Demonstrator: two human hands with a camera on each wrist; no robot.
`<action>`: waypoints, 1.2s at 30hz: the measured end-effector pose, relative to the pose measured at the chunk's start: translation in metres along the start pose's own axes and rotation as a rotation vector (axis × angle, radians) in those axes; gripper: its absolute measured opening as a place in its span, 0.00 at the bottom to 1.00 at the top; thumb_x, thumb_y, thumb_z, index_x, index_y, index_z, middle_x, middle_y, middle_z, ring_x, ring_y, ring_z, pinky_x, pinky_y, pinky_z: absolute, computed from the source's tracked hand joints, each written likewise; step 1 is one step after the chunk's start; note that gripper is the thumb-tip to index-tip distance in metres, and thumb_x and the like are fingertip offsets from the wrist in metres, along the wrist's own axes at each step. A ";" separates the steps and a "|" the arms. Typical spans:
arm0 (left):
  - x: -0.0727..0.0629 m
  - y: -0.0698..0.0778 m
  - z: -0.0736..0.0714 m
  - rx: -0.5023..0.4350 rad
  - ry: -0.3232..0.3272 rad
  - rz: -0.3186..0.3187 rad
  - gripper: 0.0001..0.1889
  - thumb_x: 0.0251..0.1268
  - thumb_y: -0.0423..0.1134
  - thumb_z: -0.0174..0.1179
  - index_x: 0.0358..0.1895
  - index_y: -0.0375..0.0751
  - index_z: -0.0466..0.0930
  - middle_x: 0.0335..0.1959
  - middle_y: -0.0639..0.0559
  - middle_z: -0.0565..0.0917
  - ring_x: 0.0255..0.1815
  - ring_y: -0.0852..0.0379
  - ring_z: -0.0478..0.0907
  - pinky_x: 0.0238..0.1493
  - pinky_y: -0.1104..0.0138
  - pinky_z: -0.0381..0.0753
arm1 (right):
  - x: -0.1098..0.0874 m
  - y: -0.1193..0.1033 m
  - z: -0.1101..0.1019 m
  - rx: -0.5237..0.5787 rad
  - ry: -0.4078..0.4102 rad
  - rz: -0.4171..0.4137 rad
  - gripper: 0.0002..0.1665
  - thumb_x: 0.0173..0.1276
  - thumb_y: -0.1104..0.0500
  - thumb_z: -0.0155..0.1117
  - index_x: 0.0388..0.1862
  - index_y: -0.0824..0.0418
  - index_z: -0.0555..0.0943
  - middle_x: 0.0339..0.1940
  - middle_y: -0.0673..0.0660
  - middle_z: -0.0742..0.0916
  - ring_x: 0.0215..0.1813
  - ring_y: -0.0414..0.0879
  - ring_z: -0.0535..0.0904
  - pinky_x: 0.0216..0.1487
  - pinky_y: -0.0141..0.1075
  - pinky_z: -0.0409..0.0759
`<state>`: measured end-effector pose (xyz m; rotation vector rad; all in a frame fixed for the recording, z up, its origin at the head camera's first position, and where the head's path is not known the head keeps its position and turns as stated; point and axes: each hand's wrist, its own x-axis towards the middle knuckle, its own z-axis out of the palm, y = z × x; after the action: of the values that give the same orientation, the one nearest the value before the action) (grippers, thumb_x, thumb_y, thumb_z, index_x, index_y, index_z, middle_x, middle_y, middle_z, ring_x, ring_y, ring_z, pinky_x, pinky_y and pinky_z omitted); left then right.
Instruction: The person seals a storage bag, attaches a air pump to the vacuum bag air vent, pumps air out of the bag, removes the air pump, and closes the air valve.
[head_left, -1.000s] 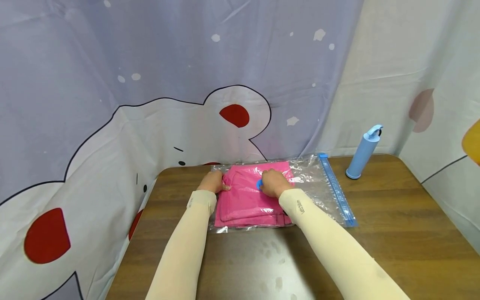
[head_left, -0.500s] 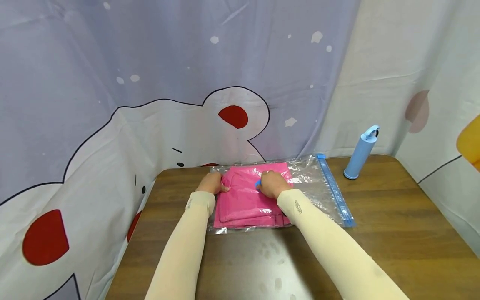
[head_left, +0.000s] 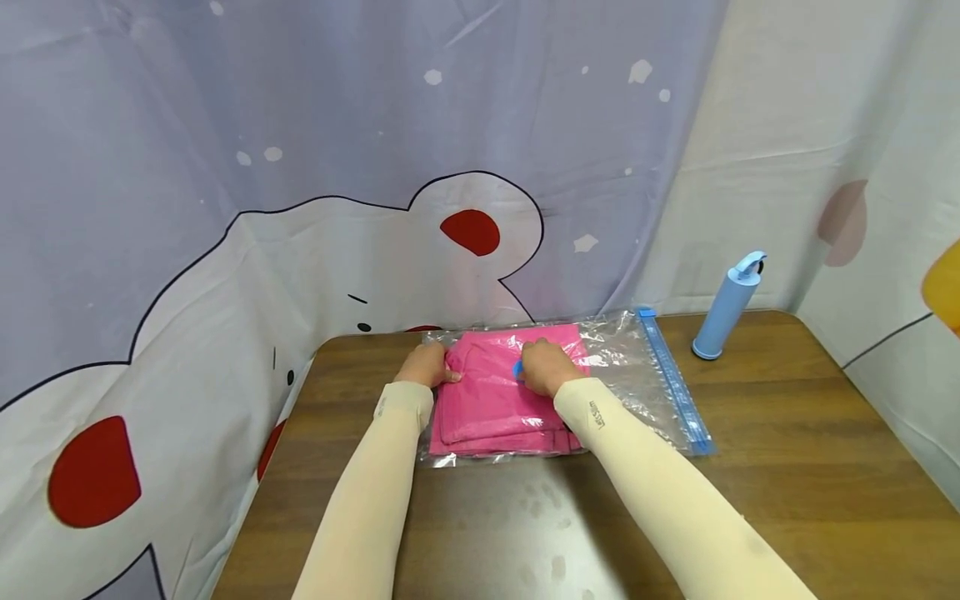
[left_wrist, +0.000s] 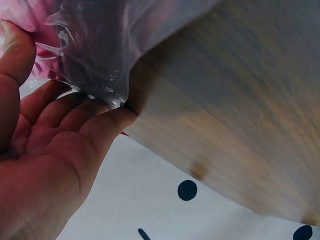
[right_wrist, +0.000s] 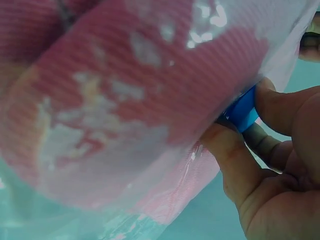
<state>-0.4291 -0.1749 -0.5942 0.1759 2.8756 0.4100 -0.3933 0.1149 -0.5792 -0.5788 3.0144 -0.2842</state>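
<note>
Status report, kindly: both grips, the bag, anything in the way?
Left grip holds bag at edge. Right grip pinches blue cap. Pink cloth inside bag. Pump apart, not in the way.

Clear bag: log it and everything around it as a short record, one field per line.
Left hand grip: holding the left end of the clear bag
Right hand grip: pinching the blue cap
Contents: folded pink fabric
Closure: blue zip strip, right end
Nearby: light-blue cylinder, standing apart, right of the bag
Surface: wooden table
</note>
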 end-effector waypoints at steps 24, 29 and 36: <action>0.004 -0.001 0.002 -0.014 -0.006 0.002 0.24 0.64 0.59 0.83 0.50 0.43 0.91 0.36 0.51 0.91 0.41 0.51 0.84 0.49 0.57 0.87 | -0.010 -0.003 -0.009 0.075 0.025 0.024 0.30 0.76 0.49 0.75 0.63 0.71 0.81 0.56 0.70 0.88 0.58 0.67 0.90 0.68 0.60 0.89; 0.004 0.000 0.001 -0.015 0.002 0.006 0.23 0.64 0.58 0.83 0.47 0.45 0.90 0.36 0.51 0.90 0.41 0.51 0.84 0.49 0.56 0.87 | -0.014 -0.003 -0.013 0.080 0.022 0.016 0.30 0.76 0.49 0.76 0.63 0.71 0.81 0.55 0.70 0.88 0.58 0.67 0.89 0.67 0.61 0.89; 0.000 0.002 -0.001 -0.031 -0.002 -0.010 0.22 0.64 0.58 0.84 0.44 0.44 0.90 0.34 0.50 0.90 0.42 0.49 0.84 0.51 0.54 0.87 | -0.008 0.006 -0.005 0.095 0.011 0.054 0.42 0.74 0.34 0.70 0.62 0.71 0.81 0.53 0.67 0.90 0.55 0.66 0.90 0.66 0.59 0.90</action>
<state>-0.4294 -0.1731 -0.5925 0.1561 2.8655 0.4514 -0.3890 0.1241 -0.5752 -0.4889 3.0011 -0.4252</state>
